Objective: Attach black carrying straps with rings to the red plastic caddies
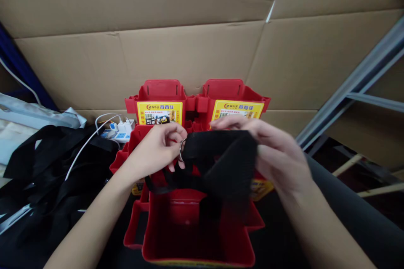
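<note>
A wide black strap (221, 155) is stretched between my two hands, folded over and slightly blurred. My left hand (167, 145) pinches its left end, where a metal ring (181, 150) shows at the fingers. At the other end, my right hand (274, 151) grips the strap, its fingers partly hidden behind the cloth. Below the strap sits a red plastic box (195, 235) with its hollow top facing me and a slotted side piece at its left. More of the black strap hangs down over this box.
Behind stand red boxes (162, 90) (224, 89) with yellow labels. A heap of black straps (63, 176) lies at left, near a white power strip (121, 132) with cables. Cardboard (189, 50) forms the back wall; a metal frame (350, 84) stands at right.
</note>
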The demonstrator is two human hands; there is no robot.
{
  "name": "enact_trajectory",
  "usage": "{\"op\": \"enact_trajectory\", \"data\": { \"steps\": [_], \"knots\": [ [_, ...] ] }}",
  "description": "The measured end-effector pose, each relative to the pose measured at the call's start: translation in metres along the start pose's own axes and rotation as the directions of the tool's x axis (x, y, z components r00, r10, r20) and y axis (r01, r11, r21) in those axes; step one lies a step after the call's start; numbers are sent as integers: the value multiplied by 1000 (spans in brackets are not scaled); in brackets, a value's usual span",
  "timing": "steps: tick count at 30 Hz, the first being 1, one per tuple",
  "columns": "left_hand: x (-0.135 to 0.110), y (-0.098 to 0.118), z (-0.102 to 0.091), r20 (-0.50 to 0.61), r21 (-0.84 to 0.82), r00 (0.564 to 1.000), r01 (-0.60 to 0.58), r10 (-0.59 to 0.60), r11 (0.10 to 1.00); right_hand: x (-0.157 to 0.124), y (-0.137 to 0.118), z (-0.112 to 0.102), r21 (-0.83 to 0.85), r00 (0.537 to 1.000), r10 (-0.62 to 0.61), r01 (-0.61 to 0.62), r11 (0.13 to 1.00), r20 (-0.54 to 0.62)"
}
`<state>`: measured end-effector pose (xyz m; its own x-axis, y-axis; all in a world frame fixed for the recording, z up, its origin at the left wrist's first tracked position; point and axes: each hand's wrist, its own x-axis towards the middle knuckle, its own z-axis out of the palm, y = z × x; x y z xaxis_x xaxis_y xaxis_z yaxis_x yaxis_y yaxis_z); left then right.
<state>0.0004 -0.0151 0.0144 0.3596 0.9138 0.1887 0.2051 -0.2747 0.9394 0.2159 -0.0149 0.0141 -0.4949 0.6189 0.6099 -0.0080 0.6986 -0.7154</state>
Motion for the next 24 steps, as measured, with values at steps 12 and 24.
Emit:
{"op": "enact_trajectory", "data": {
  "steps": [12, 24],
  "knots": [
    [-5, -1, -2, 203, 68, 953, -244, 226, 967, 5, 0, 33, -264, 996, 71, -85, 961, -62],
    [-18, 7, -73, -326, 688, 945, 208, 40, 695, 4, -20, -44, 220, 687, 102, 86, 972, -719]
  ]
}}
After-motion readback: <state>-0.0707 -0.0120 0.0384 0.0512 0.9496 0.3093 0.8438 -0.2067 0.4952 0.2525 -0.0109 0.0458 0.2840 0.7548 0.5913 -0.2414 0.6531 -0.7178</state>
